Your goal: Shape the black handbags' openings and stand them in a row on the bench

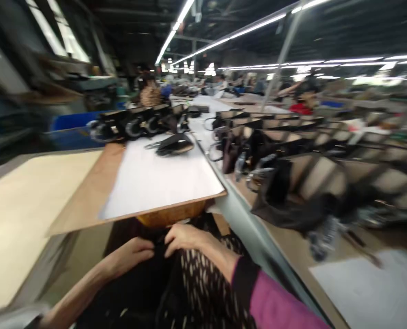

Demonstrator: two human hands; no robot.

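Both hands are low in the middle of the head view, over dark cloth point(138, 278) on the lap, just below the near edge of a board. My left hand point(135, 254) has its fingers pressed together at the cloth. My right hand point(183, 237) bends its fingers down toward the same dark material, close beside the left. Blur and the dark colour hide what, if anything, lies between the fingers. Patterned black cloth with pale flecks point(201, 278) hangs under the right forearm.
A white sheet point(162, 183) lies on the board ahead with a small black item point(174, 144) on it. Rows of dark and beige bags point(313, 183) fill the right-hand table. A cream board point(21, 205) is at left. A person in red point(301, 107) is far back.
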